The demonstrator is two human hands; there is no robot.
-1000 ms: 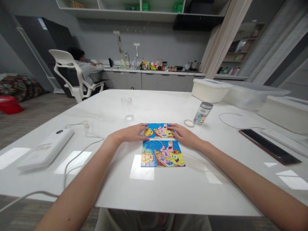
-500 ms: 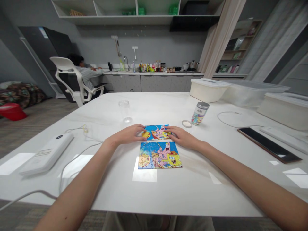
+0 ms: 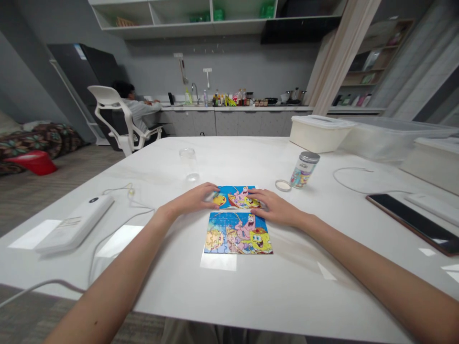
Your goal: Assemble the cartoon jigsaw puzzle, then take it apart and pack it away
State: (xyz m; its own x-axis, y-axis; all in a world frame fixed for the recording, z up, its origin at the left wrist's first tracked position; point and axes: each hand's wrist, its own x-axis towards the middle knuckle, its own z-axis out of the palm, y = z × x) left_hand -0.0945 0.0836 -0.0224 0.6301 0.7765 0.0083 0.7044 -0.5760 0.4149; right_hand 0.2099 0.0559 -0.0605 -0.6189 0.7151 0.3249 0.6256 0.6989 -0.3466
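Observation:
A picture card (image 3: 233, 196) with a bright cartoon scene lies on the white table. My left hand (image 3: 197, 198) holds its left edge between thumb and fingers. My right hand (image 3: 274, 206) grips the right edge, its fingers lying over part of the picture. Just below the card, nearer to me, an assembled jigsaw puzzle (image 3: 238, 233) with the same scene lies flat, and neither hand covers it. A printed canister (image 3: 304, 170) with a silver lid stands beyond my right hand, beside a round ring-like lid (image 3: 283, 185). Beyond my left hand is a clear jar (image 3: 189, 165).
On the left are a white power bank (image 3: 77, 222) and cables. A tablet-like dark device (image 3: 416, 222) lies at the right, near a thin cable. Storage boxes (image 3: 321, 135) line the back right. A person (image 3: 138, 111) sits on a chair at the far counter.
The camera view has shifted slightly, moving the surroundings mostly rightward in the picture. Both hands keep their places at the card's edges.

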